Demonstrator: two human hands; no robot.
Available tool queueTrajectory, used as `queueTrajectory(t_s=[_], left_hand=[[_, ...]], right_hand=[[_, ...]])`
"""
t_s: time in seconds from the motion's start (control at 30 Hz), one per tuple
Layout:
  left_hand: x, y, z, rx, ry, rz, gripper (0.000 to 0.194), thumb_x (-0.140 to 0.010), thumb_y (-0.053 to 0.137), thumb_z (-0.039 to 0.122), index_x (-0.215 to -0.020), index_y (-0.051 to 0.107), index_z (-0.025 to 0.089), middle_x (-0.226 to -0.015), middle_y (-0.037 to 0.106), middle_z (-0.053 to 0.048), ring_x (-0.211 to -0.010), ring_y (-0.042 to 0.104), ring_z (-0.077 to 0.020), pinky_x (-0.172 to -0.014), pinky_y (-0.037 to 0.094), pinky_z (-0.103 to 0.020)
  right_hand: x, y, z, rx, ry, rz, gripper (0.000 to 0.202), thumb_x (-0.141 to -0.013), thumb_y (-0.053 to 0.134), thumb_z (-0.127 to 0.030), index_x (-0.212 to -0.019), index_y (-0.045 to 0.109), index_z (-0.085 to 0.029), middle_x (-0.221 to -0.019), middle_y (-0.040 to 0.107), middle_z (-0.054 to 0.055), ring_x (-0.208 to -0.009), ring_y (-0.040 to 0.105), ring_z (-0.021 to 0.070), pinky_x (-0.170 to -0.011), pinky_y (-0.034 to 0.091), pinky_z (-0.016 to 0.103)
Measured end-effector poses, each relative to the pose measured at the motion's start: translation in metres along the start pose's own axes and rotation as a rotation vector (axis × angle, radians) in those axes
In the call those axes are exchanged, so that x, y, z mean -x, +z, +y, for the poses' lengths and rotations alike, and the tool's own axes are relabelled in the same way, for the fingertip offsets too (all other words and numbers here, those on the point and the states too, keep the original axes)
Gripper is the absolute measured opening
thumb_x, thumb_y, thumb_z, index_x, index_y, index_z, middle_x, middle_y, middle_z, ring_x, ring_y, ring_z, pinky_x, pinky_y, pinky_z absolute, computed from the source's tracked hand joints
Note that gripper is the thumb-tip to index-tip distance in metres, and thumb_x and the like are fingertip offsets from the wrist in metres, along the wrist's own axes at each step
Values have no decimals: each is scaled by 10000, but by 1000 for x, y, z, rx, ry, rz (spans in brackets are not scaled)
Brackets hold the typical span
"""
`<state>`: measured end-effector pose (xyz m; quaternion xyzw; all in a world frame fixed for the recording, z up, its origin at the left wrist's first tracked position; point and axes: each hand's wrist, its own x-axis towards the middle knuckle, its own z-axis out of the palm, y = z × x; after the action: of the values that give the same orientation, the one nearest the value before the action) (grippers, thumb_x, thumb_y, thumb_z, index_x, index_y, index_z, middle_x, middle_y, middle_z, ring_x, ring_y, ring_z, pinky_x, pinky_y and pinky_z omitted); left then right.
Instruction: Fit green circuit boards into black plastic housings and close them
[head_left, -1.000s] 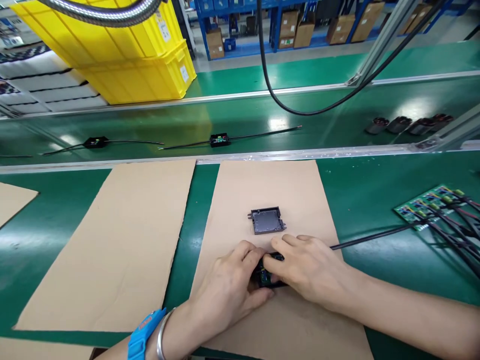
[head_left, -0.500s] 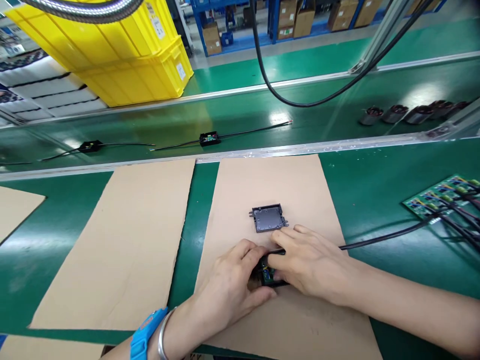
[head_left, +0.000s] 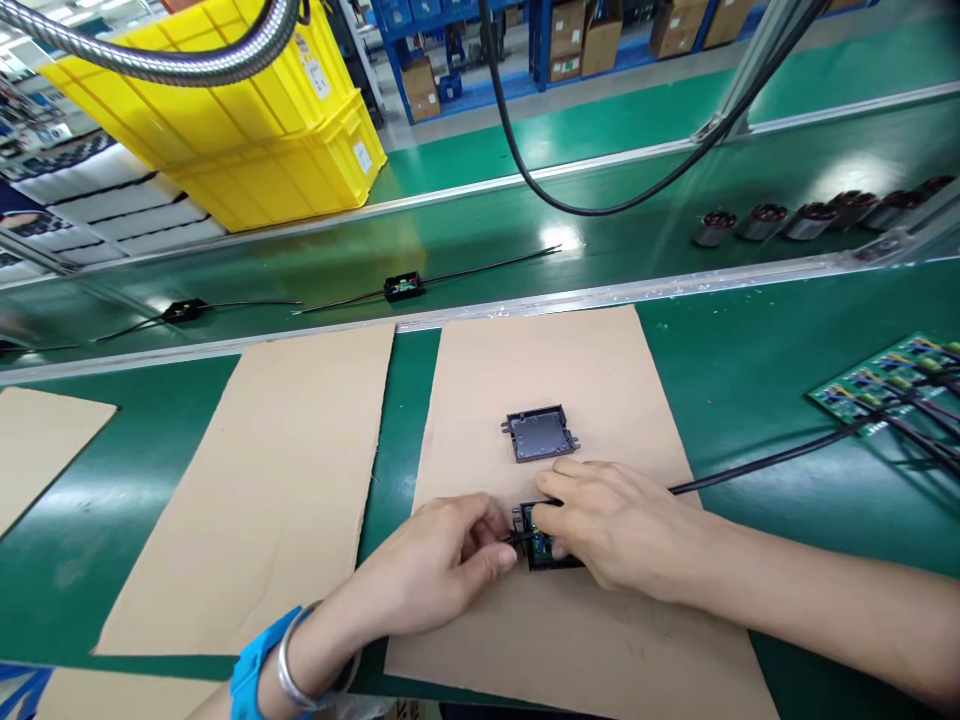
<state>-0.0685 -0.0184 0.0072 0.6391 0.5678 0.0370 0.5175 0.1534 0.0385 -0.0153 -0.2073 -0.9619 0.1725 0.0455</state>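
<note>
A small black case with a green circuit board [head_left: 537, 545] inside lies on the right-hand cardboard sheet [head_left: 480, 400]. My left hand [head_left: 442, 560] pinches a black cable [head_left: 514, 540] at the case's left end. Over the right part of the case lies my right hand [head_left: 615, 525], fingers bent round its edge and hiding much of the board. A black cable [head_left: 765, 464] runs from under my right hand to the right. Just beyond my hands, a separate black case half [head_left: 540, 435] rests on the cardboard with its hollow side up.
Circuit boards with wires [head_left: 885, 385] lie at the right. Behind a metal rail [head_left: 675, 290] are two wired cases [head_left: 403, 287] and several metal cylinders [head_left: 765, 222]. Yellow crates [head_left: 285, 165] stand at the back left; a black cable [head_left: 570, 208] hangs overhead.
My left hand has shifted left from the case's side to the cable at its left end, uncovering the case's left edge. My right hand stays on the case.
</note>
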Motion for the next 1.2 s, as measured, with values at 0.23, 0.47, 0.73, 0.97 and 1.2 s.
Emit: queueTrajectory(t_s=[0.23,0.47,0.73,0.97,1.2], left_hand=[[-3,7,10,-31,44,56,234,-910,504,267,-741,628,163,-691,649,-9,-620,604,-132,-582,467,-239],[5,35,-10,-730,523,531,204,-939,440,95,-1039,605,160,-804,678,-34,-692,625,-156,-631,486,-283],[-5,30,5,-1301,536,331,173,-840,452,17,-870,573,137,-743,610,-59,-602,566,-193,-522,462,-296],[-3,39,-1,-1223,472,447,234,-838,437,1,-1001,568,106,-762,601,-61,-627,575,-205,-561,479,-318],[-6,38,-17,-1024,511,500,237,-923,386,51,-999,593,141,-829,630,-56,-711,569,-192,-653,489,-317]], right_hand=[[-1,0,-2,-16,22,12,70,-820,622,-135,-818,617,-204,-811,567,6,-765,536,180,-603,339,305],[4,1,-2,-19,49,64,59,-837,607,-152,-858,616,-207,-829,565,8,-781,534,185,-626,359,310],[4,4,-1,-71,53,85,100,-829,584,-116,-845,624,-206,-825,578,15,-785,536,179,-653,366,304],[-10,-9,-4,-43,160,51,154,-787,673,-229,-914,603,-180,-851,648,42,-813,592,214,-692,397,323],[-51,-24,-14,-1,261,-220,188,-755,709,-275,-899,646,-172,-856,706,69,-771,654,247,-608,409,321]])
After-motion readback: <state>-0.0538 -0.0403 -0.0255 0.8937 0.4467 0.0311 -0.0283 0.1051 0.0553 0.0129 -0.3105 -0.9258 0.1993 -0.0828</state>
